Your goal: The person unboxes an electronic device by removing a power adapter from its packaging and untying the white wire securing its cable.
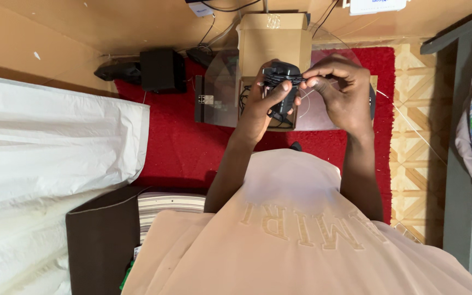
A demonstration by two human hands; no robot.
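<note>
Just above the centre of the frame, a black power adapter [283, 87] is gripped in the left hand [260, 109], fingers closed around its body. Its thin black cord [285, 80] is pinched at the top by the closed fingertips of the right hand [341, 90]. The cord could slip from the pinch and spring loose, since it is held only at the fingertips; the adapter could then drop into the open cardboard box [273, 41] on the red carpet [181, 142] beneath. The adapter appears matt black, compact and blocky, with cord looped across it.
</note>
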